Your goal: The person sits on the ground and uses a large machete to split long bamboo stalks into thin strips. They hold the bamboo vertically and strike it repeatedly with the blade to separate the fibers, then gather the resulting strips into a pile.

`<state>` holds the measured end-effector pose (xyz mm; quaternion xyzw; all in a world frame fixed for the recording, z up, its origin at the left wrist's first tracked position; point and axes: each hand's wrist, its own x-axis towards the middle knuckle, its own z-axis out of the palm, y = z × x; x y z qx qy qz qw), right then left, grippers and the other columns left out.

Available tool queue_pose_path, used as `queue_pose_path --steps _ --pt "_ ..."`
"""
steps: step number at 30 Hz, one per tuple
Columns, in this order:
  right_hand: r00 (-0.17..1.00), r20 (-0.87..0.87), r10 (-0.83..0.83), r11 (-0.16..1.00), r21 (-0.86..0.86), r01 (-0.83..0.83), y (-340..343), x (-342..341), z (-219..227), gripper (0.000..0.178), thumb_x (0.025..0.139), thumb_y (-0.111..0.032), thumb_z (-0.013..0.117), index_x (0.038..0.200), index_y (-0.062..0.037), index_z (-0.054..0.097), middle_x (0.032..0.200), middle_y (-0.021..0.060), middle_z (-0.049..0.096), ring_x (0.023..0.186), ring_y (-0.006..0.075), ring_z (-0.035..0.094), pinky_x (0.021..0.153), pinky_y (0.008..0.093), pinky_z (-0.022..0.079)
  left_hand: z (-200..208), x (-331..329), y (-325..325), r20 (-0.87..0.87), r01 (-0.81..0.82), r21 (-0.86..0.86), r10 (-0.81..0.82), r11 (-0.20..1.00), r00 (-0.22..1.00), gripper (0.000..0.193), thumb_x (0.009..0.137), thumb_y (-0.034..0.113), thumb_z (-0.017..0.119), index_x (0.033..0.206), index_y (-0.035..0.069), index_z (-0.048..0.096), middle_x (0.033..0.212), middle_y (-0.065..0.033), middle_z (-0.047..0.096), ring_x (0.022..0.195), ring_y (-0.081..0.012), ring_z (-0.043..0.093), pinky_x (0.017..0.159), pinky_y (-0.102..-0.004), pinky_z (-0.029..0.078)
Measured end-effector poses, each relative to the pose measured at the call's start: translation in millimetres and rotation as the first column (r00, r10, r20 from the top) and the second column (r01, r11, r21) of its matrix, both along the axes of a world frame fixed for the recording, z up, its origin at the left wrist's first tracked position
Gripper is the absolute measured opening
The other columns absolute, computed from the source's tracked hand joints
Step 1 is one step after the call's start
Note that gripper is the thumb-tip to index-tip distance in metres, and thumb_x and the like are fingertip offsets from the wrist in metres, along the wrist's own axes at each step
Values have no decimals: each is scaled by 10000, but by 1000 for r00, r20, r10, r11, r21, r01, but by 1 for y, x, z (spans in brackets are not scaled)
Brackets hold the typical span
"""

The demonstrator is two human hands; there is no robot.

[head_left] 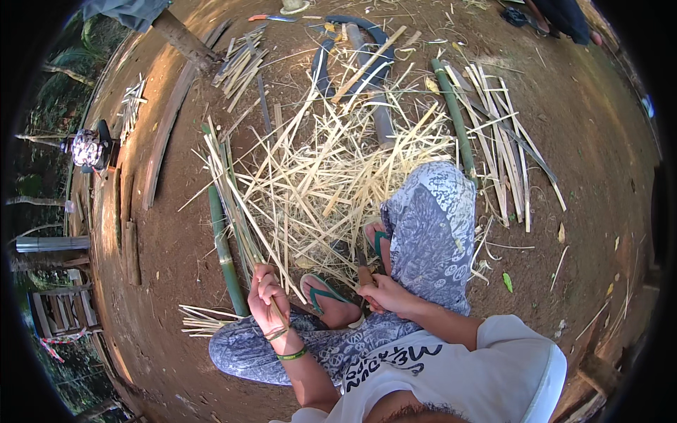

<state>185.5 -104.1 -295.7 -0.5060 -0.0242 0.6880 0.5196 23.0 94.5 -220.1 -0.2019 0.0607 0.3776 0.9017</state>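
Observation:
My left hand (268,292) is closed around long thin bamboo strips (236,211), which slant up and away to the far left; one end runs back along my wrist. My right hand (386,292) grips the wooden handle of a knife (364,275) between my sandalled feet. The knife's dark blade points away from me and partly blends into the litter behind it. Just beyond my feet spreads a tangled heap of pale bamboo strips and shavings (331,176). A green bamboo pole (227,261) lies beside my left hand, its near end at my left knee.
Another green pole (455,116) lies right of the heap, beside split strips (504,148). A black ring (321,67) and a grey pipe (381,116) lie beyond. More strips (243,63) sit at the far left, near a wooden post (185,42). A person's dark-clothed leg (564,20) shows far right.

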Motion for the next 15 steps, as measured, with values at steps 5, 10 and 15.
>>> queue_pose_path --steps 5,10,15 --pt "1000 -6 1 999 42 -1 -4 -3 -4 198 915 -164 625 850 -44 481 591 13 459 470 123 468 424 278 344 10 -8 -23 -27 24 76 -22 997 999 201 1085 172 303 1096 -3 402 884 -57 378 573 -97 348 426 -222 288" --pt "999 45 8 1000 -12 -7 -4 -7 -1 205 916 -175 629 920 -26 487 594 14 465 466 115 466 424 271 354 16 -8 -29 -15 -37 111 39 993 999 216 1090 172 296 1089 -13 409 895 -72 405 561 -87 337 421 -211 277" --pt "998 53 17 1000 -25 -15 -3 -5 -1 237 914 -174 639 989 -17 477 641 20 500 476 112 478 420 269 364 13 0 -42 -665 116 420 218 900 714 203 1076 190 377 1101 8 463 840 -30 453 521 -34 321 381 -171 254"
